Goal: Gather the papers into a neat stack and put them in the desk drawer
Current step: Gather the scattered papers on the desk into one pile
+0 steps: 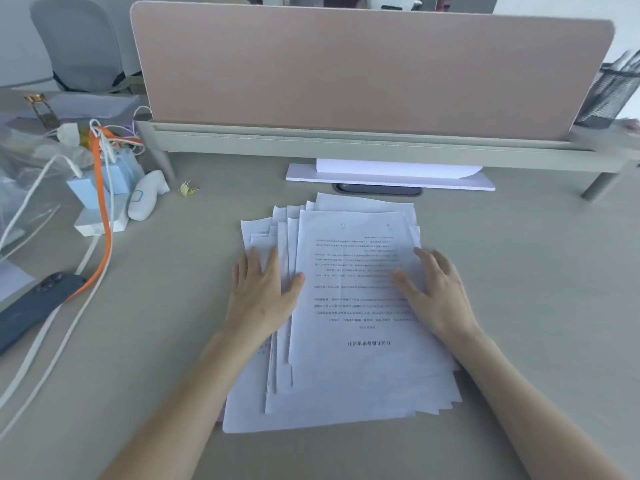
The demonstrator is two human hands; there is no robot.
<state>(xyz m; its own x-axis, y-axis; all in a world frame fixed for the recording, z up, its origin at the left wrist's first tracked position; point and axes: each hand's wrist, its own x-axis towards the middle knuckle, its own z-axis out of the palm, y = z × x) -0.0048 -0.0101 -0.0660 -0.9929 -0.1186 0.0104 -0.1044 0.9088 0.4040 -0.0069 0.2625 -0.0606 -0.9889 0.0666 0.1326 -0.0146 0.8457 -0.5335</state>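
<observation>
A loose pile of white printed papers (349, 368) lies fanned out on the grey desk (173, 323), with edges sticking out on the left, far and near sides. The top sheet's text is upside down to me. My left hand (259, 292) rests flat on the pile's left side, fingers apart. Flat on the right side lies my right hand (436, 292), fingers spread too. Neither hand grips a sheet. No drawer is in view.
A pink partition (363, 67) on a raised shelf closes off the back, with a white monitor base (388, 176) under it. At the left lie a dark phone (31, 310), white and orange cables (102, 216), chargers and a yellow binder clip (188, 189). A mesh holder (613, 91) stands far right.
</observation>
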